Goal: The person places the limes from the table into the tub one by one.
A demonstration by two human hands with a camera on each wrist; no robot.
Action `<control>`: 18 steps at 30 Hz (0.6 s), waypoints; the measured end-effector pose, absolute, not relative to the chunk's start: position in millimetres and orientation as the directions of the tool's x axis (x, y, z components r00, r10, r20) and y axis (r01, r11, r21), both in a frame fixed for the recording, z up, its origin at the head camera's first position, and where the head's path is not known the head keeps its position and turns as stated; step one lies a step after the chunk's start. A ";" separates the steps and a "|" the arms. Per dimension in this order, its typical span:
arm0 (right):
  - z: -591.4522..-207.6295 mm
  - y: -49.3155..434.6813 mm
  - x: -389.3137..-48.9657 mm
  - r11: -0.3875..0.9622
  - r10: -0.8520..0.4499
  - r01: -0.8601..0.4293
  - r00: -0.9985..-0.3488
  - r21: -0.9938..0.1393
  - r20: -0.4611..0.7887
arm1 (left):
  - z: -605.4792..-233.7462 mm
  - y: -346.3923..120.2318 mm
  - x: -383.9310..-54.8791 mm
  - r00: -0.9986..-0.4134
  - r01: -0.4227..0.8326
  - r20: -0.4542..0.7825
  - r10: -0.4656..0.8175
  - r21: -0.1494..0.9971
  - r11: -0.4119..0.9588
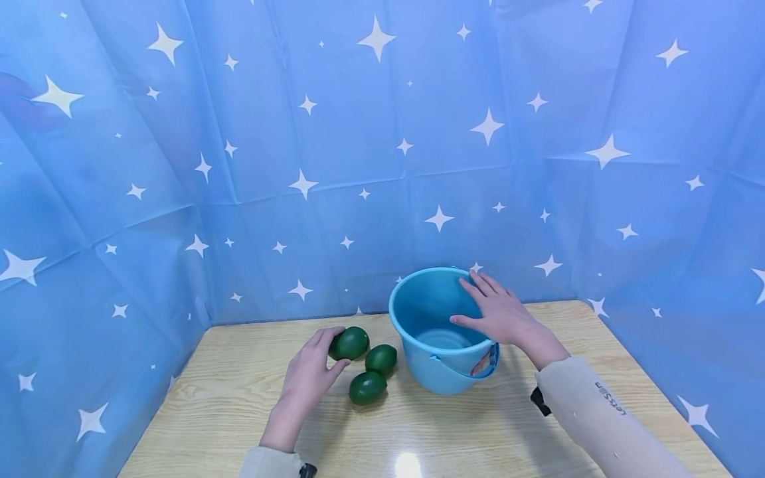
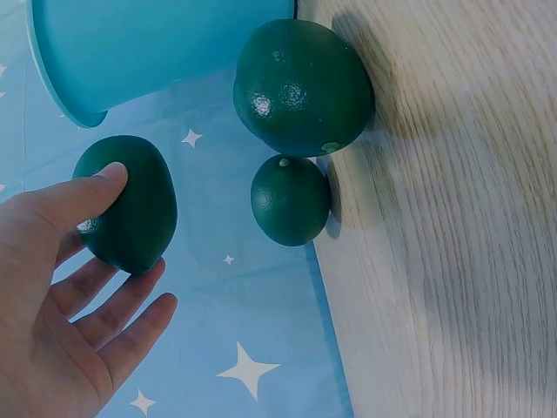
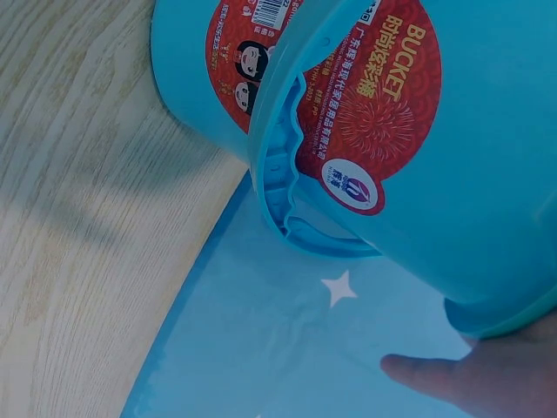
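My left hand (image 1: 311, 368) pinches a dark green lime (image 2: 144, 205), the thumb on one side and fingers on the other. Just to the right of it, two more green limes, one farther back (image 1: 381, 359) and one nearer (image 1: 367, 388), lie close together on the table. A light blue bucket (image 1: 424, 365) stands upright to the right of the limes, its mouth tilted toward my view. Over the bucket's right rim is my right hand (image 1: 499, 315), fingers extended and spread, thumb pointing across the opening. In the right wrist view the rim hides most of that hand.
The bucket's handle (image 3: 287, 174) hangs down on the near right side, by a red label (image 3: 383, 96). Beneath everything is a wooden table (image 1: 239, 385). A blue curtain with white stars (image 1: 335, 219) encloses the back and both sides.
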State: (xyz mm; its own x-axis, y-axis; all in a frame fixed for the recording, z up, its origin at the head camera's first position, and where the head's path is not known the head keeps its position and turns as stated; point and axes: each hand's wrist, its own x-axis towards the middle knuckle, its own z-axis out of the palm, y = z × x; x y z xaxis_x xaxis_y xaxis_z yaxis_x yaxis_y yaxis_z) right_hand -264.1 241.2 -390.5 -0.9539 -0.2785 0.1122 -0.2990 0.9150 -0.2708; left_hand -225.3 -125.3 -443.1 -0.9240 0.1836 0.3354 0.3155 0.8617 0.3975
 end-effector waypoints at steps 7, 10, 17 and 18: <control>-391.4 241.9 -264.7 0.915 -0.277 -0.298 -0.954 -0.273 0.114 | -441.0 -124.9 -225.0 -0.918 0.329 0.349 0.189 0.401 0.855; -391.6 242.0 -264.8 0.915 -0.277 -0.297 -0.954 -0.272 0.113 | -440.5 -124.8 -224.9 -0.916 0.332 0.353 0.190 0.401 0.854; -390.9 242.0 -264.1 0.916 -0.278 -0.298 -0.954 -0.270 0.111 | -439.8 -124.9 -225.5 -0.915 0.335 0.353 0.194 0.400 0.853; -390.7 241.9 -264.0 0.915 -0.278 -0.298 -0.954 -0.270 0.111 | -439.7 -124.8 -225.5 -0.915 0.335 0.352 0.194 0.400 0.853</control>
State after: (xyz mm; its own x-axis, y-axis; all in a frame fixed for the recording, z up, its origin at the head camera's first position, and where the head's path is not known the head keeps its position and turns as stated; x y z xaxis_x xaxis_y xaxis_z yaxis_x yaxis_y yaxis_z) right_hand -264.0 241.9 -390.7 -0.9542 -0.2778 0.1115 -0.2981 0.9154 -0.2704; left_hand -225.5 -124.8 -439.7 -0.9155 0.1945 0.3523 0.3352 0.8529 0.4002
